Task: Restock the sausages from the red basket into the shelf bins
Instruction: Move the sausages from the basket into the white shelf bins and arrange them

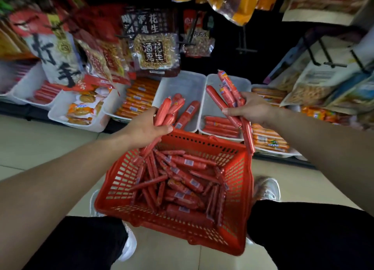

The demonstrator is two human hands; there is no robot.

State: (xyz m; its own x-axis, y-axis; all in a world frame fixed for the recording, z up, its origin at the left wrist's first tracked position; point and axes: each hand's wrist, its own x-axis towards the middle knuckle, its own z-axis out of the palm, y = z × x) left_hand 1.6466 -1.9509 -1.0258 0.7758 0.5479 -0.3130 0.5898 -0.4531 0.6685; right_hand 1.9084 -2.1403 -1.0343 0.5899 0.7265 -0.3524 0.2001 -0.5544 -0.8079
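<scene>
A red plastic basket [240, 180] sits on the floor between my feet, holding several red sausages [182, 180] in a loose pile. My left hand [145, 128] grips a bunch of thick red sausages [168, 110] above the basket's far rim, in front of a white bin [182, 83] holding one sausage. My right hand [251, 108] grips a fan of thinner red sausages [228, 89] over the neighbouring white bin [210, 110], which has a row of sausages [220, 126] at its front.
More white bins line the low shelf: orange sausages [137, 99], packaged snacks [83, 110], red sausages [45, 93] at the left, orange packs [269, 140] at the right. Snack bags [155, 53] hang on hooks above. Pale tiled floor [50, 140] surrounds the basket.
</scene>
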